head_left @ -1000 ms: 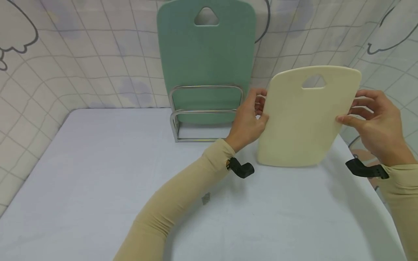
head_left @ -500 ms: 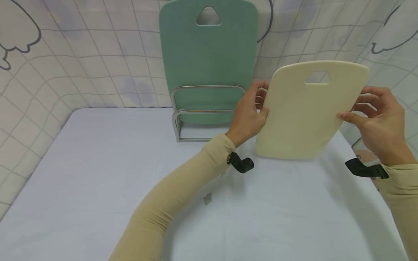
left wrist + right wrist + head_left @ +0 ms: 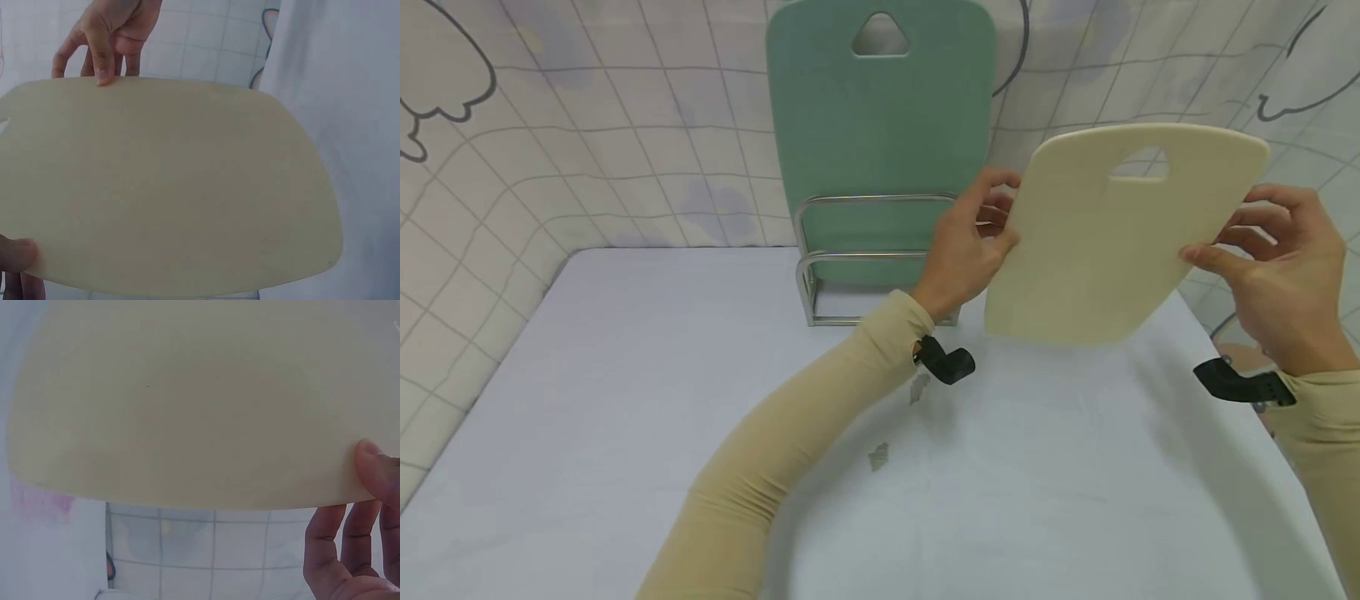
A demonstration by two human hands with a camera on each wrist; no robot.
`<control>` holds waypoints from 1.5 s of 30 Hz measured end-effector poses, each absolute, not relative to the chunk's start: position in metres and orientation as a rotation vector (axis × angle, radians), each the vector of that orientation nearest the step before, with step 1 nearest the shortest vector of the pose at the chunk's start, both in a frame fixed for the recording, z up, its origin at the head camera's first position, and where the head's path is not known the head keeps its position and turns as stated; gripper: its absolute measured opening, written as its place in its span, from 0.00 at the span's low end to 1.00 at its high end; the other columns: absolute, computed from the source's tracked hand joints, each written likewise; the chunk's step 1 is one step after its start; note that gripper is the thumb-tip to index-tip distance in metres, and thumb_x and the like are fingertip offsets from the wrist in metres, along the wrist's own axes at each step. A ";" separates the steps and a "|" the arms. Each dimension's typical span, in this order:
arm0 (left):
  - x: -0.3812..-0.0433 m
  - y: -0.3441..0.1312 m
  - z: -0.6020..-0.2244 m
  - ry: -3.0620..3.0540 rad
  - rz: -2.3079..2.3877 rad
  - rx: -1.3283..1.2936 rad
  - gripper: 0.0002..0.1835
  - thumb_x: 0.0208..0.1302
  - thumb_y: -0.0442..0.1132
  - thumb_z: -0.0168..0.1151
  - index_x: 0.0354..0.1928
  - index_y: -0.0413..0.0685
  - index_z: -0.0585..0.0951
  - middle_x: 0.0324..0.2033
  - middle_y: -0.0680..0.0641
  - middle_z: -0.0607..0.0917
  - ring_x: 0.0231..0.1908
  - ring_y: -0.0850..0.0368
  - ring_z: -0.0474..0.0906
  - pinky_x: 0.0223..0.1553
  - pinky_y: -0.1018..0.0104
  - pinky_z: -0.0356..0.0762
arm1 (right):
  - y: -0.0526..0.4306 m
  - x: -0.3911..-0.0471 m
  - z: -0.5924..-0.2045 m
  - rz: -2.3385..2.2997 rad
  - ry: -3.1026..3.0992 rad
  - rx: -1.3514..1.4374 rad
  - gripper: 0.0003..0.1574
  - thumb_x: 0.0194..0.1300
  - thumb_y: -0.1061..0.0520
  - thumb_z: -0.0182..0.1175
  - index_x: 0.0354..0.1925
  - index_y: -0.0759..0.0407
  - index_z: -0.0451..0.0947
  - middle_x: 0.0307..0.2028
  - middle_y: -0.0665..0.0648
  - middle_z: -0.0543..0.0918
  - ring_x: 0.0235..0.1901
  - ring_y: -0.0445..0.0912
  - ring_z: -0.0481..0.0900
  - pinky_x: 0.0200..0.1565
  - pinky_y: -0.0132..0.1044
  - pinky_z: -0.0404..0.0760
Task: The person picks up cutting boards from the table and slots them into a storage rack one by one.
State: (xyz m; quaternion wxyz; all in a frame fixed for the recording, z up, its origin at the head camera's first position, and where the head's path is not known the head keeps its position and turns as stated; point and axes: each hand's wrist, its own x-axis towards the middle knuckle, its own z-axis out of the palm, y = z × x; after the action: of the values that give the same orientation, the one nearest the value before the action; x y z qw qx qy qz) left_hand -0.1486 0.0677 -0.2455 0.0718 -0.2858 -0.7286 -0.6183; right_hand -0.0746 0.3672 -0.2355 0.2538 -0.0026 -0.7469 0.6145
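A cream cutting board with a cut-out handle hole hangs tilted above the right part of the table, between both hands. My left hand pinches its left edge, thumb in front and fingers behind. On the opposite edge my right hand pinches it the same way, as the right wrist view also shows with the thumb on the board's face. Behind, a larger green cutting board stands upright in a metal wire rack. The left forearm and hand hide the rack's lower right part.
The white-covered table reaches to the tiled-pattern curtain at the back and sides. Small grey patches show on the cloth near the left forearm. The table's right edge runs beneath the right hand.
Both hands have raised the cream cutting board, whose bottom edge has come up from near the tabletop. Its top has shifted up and rightward. The green board and rack have stayed put.
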 end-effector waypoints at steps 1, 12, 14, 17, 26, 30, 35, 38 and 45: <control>-0.149 0.067 -0.245 -2.183 -1.867 -0.859 0.26 0.64 0.22 0.61 0.62 0.47 0.74 0.46 0.40 0.86 0.46 0.52 0.85 0.53 0.77 0.82 | 0.367 -0.075 -0.235 1.709 -2.000 0.007 0.42 0.51 0.80 0.71 0.61 0.56 0.76 0.48 0.49 0.83 0.40 0.38 0.86 0.39 0.21 0.85; -0.154 0.060 -0.238 -2.142 -1.850 -0.859 0.27 0.65 0.21 0.62 0.64 0.46 0.75 0.46 0.38 0.85 0.45 0.50 0.84 0.53 0.76 0.82 | 0.360 -0.082 -0.227 1.758 -1.942 0.026 0.44 0.48 0.80 0.73 0.61 0.55 0.76 0.43 0.50 0.84 0.38 0.39 0.87 0.40 0.20 0.85; -0.155 0.060 -0.237 -2.130 -1.847 -0.858 0.27 0.64 0.21 0.62 0.63 0.46 0.75 0.46 0.39 0.85 0.45 0.51 0.84 0.52 0.77 0.82 | 0.358 -0.083 -0.225 1.736 -1.953 0.029 0.44 0.49 0.80 0.73 0.61 0.55 0.76 0.43 0.49 0.84 0.38 0.38 0.87 0.40 0.20 0.85; -0.157 0.058 -0.236 -2.108 -1.844 -0.860 0.27 0.64 0.20 0.62 0.63 0.45 0.75 0.44 0.39 0.85 0.44 0.52 0.84 0.51 0.77 0.82 | 0.357 -0.085 -0.223 1.731 -1.937 0.063 0.43 0.49 0.80 0.72 0.61 0.57 0.76 0.43 0.50 0.84 0.38 0.39 0.87 0.40 0.21 0.85; -0.161 0.053 -0.228 -2.127 -1.808 -0.847 0.26 0.64 0.21 0.62 0.62 0.46 0.75 0.44 0.40 0.85 0.43 0.53 0.84 0.50 0.77 0.82 | 0.351 -0.090 -0.218 1.581 -2.021 0.036 0.42 0.51 0.78 0.72 0.62 0.55 0.76 0.44 0.47 0.85 0.39 0.37 0.86 0.42 0.19 0.84; -0.162 0.051 -0.224 -2.133 -1.802 -0.830 0.26 0.64 0.21 0.61 0.62 0.46 0.74 0.43 0.41 0.85 0.44 0.53 0.83 0.51 0.78 0.81 | 0.347 -0.093 -0.213 1.498 -2.066 0.013 0.42 0.52 0.77 0.72 0.63 0.54 0.76 0.45 0.46 0.84 0.40 0.37 0.86 0.43 0.18 0.83; -0.164 0.048 -0.218 -2.100 -1.819 -0.801 0.25 0.64 0.20 0.61 0.61 0.45 0.75 0.43 0.41 0.84 0.45 0.54 0.83 0.52 0.77 0.82 | 0.343 -0.096 -0.207 1.573 -1.998 0.057 0.42 0.50 0.78 0.73 0.61 0.56 0.77 0.42 0.48 0.84 0.38 0.38 0.86 0.43 0.20 0.84; -0.165 0.047 -0.214 -2.086 -1.818 -0.790 0.25 0.63 0.20 0.61 0.61 0.45 0.75 0.42 0.41 0.84 0.45 0.54 0.83 0.52 0.76 0.83 | 0.341 -0.098 -0.205 1.631 -1.936 0.092 0.42 0.47 0.80 0.73 0.59 0.58 0.78 0.39 0.49 0.85 0.35 0.39 0.87 0.41 0.21 0.85; -0.169 0.044 -0.209 -2.092 -1.798 -0.777 0.25 0.64 0.21 0.61 0.61 0.47 0.75 0.43 0.43 0.84 0.45 0.56 0.82 0.52 0.75 0.83 | 0.338 -0.101 -0.200 1.578 -1.930 0.121 0.41 0.47 0.81 0.72 0.59 0.59 0.78 0.39 0.50 0.85 0.35 0.39 0.87 0.42 0.21 0.85</control>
State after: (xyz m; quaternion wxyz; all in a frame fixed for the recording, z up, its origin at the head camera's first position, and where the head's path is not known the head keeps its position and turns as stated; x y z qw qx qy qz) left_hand -0.1686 0.0441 -0.2091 0.1375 -0.2684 -0.7232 -0.6214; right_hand -0.1013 0.3379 -0.1998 0.3170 0.0460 -0.7334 0.5996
